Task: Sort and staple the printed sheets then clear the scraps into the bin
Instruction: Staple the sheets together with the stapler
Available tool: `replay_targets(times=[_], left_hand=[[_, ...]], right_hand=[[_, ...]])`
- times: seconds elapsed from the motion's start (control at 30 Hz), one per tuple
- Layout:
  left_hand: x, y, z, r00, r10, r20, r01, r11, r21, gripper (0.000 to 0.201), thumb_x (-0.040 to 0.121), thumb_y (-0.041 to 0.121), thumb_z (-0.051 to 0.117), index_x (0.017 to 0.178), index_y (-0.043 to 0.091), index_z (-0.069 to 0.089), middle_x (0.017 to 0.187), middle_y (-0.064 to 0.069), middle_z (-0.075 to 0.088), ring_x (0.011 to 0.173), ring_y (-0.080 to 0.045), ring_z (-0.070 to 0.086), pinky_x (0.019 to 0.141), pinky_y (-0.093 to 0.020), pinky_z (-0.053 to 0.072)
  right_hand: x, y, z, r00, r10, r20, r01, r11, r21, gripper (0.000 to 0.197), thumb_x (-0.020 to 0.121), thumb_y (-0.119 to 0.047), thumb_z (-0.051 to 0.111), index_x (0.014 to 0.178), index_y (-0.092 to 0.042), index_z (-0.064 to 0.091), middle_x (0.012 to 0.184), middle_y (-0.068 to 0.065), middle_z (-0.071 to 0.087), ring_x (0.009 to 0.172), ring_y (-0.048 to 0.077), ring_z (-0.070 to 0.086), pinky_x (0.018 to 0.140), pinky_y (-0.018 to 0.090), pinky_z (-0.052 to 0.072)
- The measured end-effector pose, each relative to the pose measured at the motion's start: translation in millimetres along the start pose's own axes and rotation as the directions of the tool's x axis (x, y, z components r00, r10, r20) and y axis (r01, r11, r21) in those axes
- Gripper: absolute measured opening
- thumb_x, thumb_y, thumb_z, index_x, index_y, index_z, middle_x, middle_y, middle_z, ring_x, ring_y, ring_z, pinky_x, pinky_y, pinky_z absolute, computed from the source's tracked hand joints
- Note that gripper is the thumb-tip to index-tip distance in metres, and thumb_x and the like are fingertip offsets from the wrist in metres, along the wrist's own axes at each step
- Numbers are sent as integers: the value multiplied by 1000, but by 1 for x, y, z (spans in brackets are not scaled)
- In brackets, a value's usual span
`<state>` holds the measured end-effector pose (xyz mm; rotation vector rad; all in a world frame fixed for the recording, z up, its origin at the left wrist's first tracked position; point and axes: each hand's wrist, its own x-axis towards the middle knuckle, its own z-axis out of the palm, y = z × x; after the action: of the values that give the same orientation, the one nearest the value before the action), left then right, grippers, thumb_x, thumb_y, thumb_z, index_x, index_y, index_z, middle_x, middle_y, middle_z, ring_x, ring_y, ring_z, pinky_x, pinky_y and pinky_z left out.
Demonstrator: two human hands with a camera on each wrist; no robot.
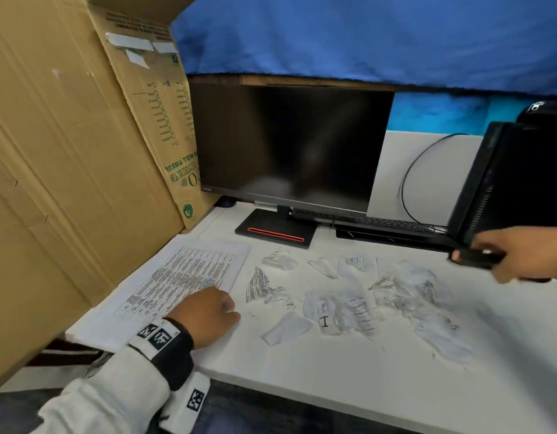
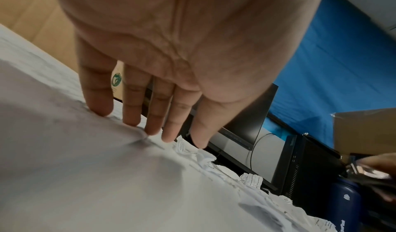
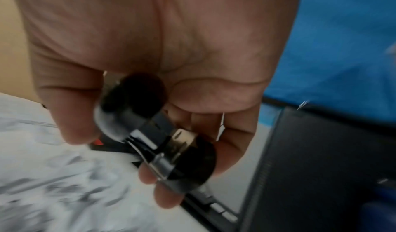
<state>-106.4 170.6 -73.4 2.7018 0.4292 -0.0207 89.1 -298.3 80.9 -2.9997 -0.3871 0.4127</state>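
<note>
A stack of printed sheets (image 1: 189, 274) lies at the left of the white desk (image 1: 302, 380). My left hand (image 1: 209, 311) rests on the stack's near right corner. Its straight fingertips (image 2: 130, 119) press on the paper (image 2: 64, 151). Torn, crumpled paper scraps (image 1: 339, 305) are scattered over the middle and right of the desk, and they also show as scraps (image 2: 205, 157) in the left wrist view. My right hand (image 1: 518, 258) hovers above the right end of the scraps and grips a black stapler (image 1: 477, 258). Up close, thumb and fingers of the right hand (image 3: 133, 144) curl round the stapler (image 3: 171, 142).
A dark monitor (image 1: 289, 142) stands at the back on a base with a red stripe (image 1: 275, 234). A keyboard (image 1: 393, 225) and a black computer tower (image 1: 505, 183) are at the back right. A tall cardboard box (image 1: 67, 151) walls off the left side.
</note>
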Motion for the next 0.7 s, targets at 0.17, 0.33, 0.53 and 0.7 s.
replay_targets(times=[0.17, 0.33, 0.53, 0.7], left_hand=[[-1, 1, -1, 1000, 3, -17, -3, 1000, 10, 28, 85, 43, 57, 94, 19, 69, 79, 12, 58, 78, -11, 59, 70, -26, 44], [-1, -3, -7, 997, -32, -65, 20, 986, -168, 14, 90, 29, 57, 92, 29, 72, 98, 16, 70, 97, -8, 66, 87, -25, 50], [-10, -30, -9, 969, -91, -230, 67, 992, -109, 26, 87, 44, 55, 107, 32, 68, 121, 11, 66, 107, -13, 60, 93, -31, 49], [-21, -43, 21, 979, -134, -155, 153, 981, 119, 72, 87, 73, 31, 150, 38, 32, 163, 12, 21, 149, -20, 18, 118, -48, 22]], right_hand=[[-15, 30, -58, 985, 35, -170, 27, 938, 345, 44, 62, 9, 82, 93, -17, 65, 73, 35, 64, 61, 57, 63, 64, 70, 54], [-45, -76, -40, 999, -40, -1, 30, 724, 689, 36, 74, -6, 75, 106, -4, 59, 82, 21, 64, 74, 35, 65, 69, 49, 58], [-37, -235, 40, 932, -293, 213, -75, 418, 905, 16, 87, -13, 71, 98, -6, 61, 74, 12, 56, 63, 28, 60, 83, 57, 57], [0, -331, 98, 904, -291, 313, -189, 384, 904, 19, 92, -17, 67, 79, -9, 54, 58, 8, 57, 62, 27, 55, 73, 46, 57]])
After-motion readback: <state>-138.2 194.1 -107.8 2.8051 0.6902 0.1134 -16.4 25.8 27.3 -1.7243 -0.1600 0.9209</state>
